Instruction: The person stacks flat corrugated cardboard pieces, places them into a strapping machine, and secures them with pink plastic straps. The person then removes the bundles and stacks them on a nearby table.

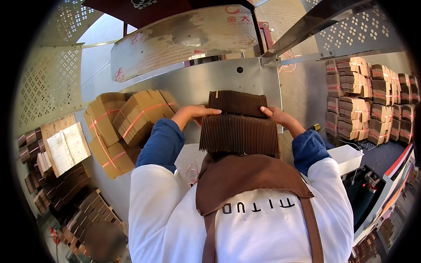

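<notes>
In front of my chest is a dense stack of flat brown cardboard pieces (pixel 239 133), standing on edge with their ridges facing up. A second, smaller row of the same cardboard pieces (pixel 237 101) adjoins it on the far side. My left hand (pixel 197 113) clasps the stack's left end, thumb laid over the top near the seam between the rows. At the right end my right hand (pixel 280 118) grips likewise, thumb on the upper edge. The fingers under and behind the cardboard are mostly hidden. Beneath the far row lies a metal worktable (pixel 228 79).
Bundles of folded cardboard (pixel 144 114) tied with pink strapping sit left of the table. More strapped bundles (pixel 351 96) are piled at the right. A metal post (pixel 302 33) crosses the upper right, and a white bin (pixel 345 158) stands by my right elbow.
</notes>
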{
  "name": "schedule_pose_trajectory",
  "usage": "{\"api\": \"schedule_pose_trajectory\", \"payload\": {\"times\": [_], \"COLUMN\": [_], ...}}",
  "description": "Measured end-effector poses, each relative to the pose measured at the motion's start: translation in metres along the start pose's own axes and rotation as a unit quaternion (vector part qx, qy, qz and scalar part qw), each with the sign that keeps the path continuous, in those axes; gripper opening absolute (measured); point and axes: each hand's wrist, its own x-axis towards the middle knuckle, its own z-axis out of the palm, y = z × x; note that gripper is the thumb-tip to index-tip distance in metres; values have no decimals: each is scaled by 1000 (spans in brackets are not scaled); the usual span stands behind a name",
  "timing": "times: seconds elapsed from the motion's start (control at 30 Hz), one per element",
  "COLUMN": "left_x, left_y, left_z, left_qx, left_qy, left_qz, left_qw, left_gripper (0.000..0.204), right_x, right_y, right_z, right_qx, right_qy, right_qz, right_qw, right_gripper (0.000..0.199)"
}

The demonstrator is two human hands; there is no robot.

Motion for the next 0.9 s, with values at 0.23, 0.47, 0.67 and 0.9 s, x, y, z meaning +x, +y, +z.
{"api": "schedule_pose_trajectory", "payload": {"times": [0.23, 0.47, 0.67, 0.9], "left_x": [-8, -67, 32, 45], "left_y": [-8, 2, 8, 11], "left_z": [-3, 5, 20, 56], "left_qx": [-17, 99, 120, 66], "left_qy": [66, 319, 403, 489], "left_qz": [128, 379, 397, 344], "left_qw": [989, 863, 816, 799], "left_gripper": [69, 78, 133, 119], "right_x": [-5, -32, 38, 50], "right_y": [-20, -100, -47, -5], "right_z": [1, -26, -53, -57], "right_qx": [1, -178, -273, -98], "right_qy": [80, 173, 221, 174], "right_qz": [-157, -234, -291, -257], "right_qw": [984, 940, 890, 946], "right_gripper": [71, 100, 126, 115]}}
